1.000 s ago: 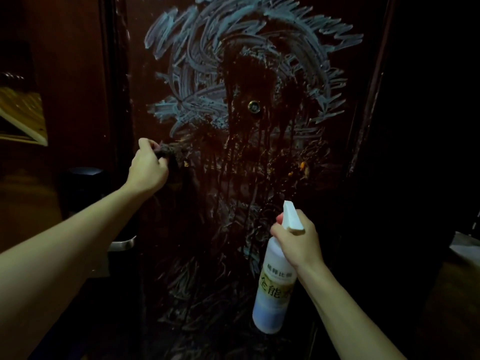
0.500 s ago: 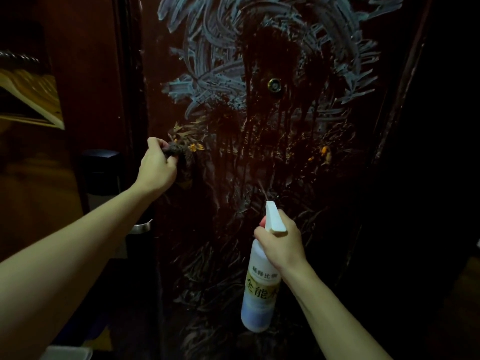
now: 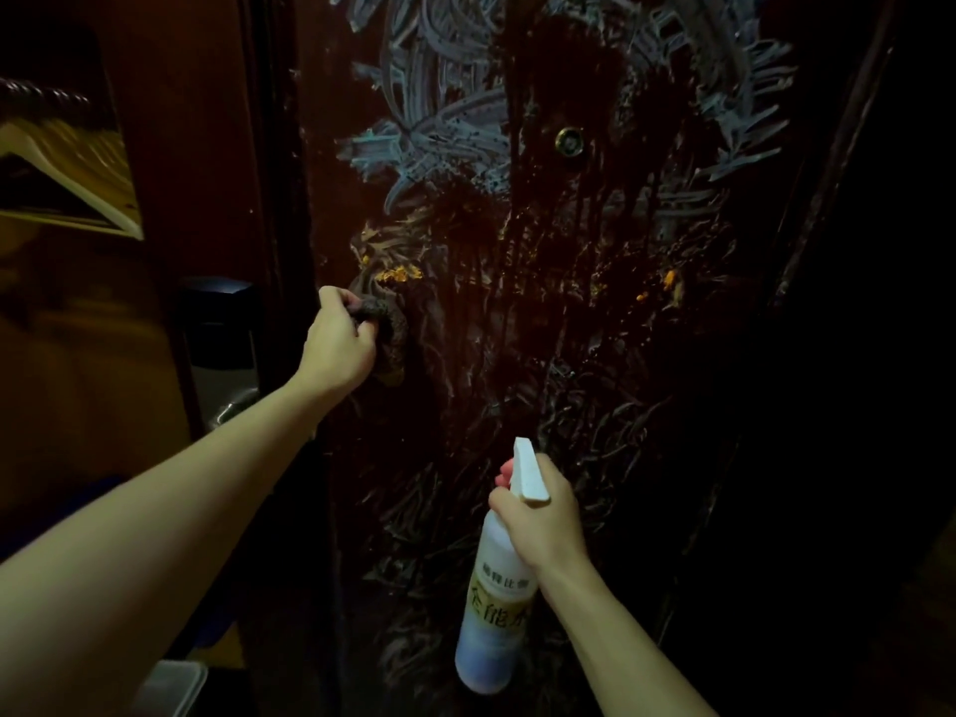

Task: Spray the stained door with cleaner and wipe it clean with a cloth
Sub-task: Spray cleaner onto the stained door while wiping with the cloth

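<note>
1. Your left hand (image 3: 339, 344) is clenched around a dark cloth (image 3: 385, 328), pressed to the door (image 3: 465, 406) just below an orange blob (image 3: 398, 274).
2. Mid-door, dark runs streak down from the peephole (image 3: 569, 141) through pale blue smears (plenty left to wipe).
3. Your right hand (image 3: 543, 514) wraps the spray bottle (image 3: 491, 602), nozzle toward the door, a finger at the trigger.
4. Judging by the marks, spraying has begun; cleaning is barely underway.

Left hand (image 3: 336, 344) presses cloth (image 3: 388, 328) on door (image 3: 569, 354); right hand (image 3: 543, 514) grips spray bottle (image 3: 491, 613).
</note>
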`<state>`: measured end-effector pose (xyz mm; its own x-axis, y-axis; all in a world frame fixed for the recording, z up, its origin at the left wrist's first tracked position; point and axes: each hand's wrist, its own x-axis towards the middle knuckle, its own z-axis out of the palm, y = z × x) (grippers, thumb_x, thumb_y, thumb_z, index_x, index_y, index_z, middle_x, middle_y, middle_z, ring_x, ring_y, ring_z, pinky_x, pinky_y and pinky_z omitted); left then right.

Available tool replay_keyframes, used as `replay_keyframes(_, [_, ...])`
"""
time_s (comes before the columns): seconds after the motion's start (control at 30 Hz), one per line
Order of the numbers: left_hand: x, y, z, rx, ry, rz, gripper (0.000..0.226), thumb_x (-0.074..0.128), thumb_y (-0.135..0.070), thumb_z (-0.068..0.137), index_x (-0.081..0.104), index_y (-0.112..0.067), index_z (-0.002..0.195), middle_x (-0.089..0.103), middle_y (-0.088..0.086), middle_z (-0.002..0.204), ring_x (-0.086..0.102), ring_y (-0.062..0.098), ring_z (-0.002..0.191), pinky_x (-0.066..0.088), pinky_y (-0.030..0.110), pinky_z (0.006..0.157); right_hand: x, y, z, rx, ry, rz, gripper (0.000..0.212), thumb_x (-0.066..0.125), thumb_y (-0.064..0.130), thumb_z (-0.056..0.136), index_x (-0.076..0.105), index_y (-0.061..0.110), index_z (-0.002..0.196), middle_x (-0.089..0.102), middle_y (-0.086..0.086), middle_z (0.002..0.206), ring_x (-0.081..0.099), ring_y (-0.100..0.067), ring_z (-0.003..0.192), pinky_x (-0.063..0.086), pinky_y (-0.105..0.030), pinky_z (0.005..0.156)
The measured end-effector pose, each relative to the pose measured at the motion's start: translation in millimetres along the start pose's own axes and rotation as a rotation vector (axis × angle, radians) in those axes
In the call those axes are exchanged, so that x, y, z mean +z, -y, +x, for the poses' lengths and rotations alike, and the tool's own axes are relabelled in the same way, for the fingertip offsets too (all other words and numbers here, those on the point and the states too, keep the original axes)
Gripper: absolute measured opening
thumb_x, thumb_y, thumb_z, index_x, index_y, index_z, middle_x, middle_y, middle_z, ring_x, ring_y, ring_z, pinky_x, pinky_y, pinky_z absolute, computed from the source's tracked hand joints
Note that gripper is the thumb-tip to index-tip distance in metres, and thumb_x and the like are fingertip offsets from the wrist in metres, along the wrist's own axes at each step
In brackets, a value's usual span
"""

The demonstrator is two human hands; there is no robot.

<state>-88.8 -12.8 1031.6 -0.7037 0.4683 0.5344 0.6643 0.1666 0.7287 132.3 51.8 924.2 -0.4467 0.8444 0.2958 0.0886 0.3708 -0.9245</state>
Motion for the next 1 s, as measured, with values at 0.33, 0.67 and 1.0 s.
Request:
replay_keyframes(0.33, [2.0,10.0,-7.8,-0.037,0.046,0.024,0.02,0.048,-0.017,0.095,0.033,-0.015,0.108,0.055,0.016,0.111,0.055,0.031,0.097,0.04,0.036,0.077,-26.5,-40.4,-2.6,0.148,-0.194,-0.044,0.015,0.066,0.009,0.074,0.054,0.018,0.075,0.058,0.0,0.073,0.057,-0.02,0.07,0.049,-0.036,0.069])
replay_keyframes(0.67, [8.2,18.7,-12.7,-0.03,0.058,0.06,0.02,0.047,-0.016,0.094,0.03,-0.018,0.106,0.055,0.019,0.114,0.056,0.031,0.098,0.04,0.035,0.077,-47.9,-74.0,-8.4,0.221,-0.248,-0.179,0.014,0.064,0.011,0.075,0.052,0.018,0.074,0.056,0.002,0.071,0.057,-0.023,0.074,0.047,-0.034,0.069])
replay_keyframes(1.0, [21.3,36.2,-21.1,-0.072,0.077,0.054,0.021,0.048,-0.016,0.094,0.035,-0.014,0.11,0.055,0.016,0.109,0.054,0.028,0.092,0.036,0.033,0.073,-1.1,-80.0,-27.7,0.194,-0.046,-0.218,0.014,0.067,0.016,0.074,0.053,0.02,0.073,0.06,-0.001,0.074,0.058,-0.02,0.072,0.048,-0.032,0.064])
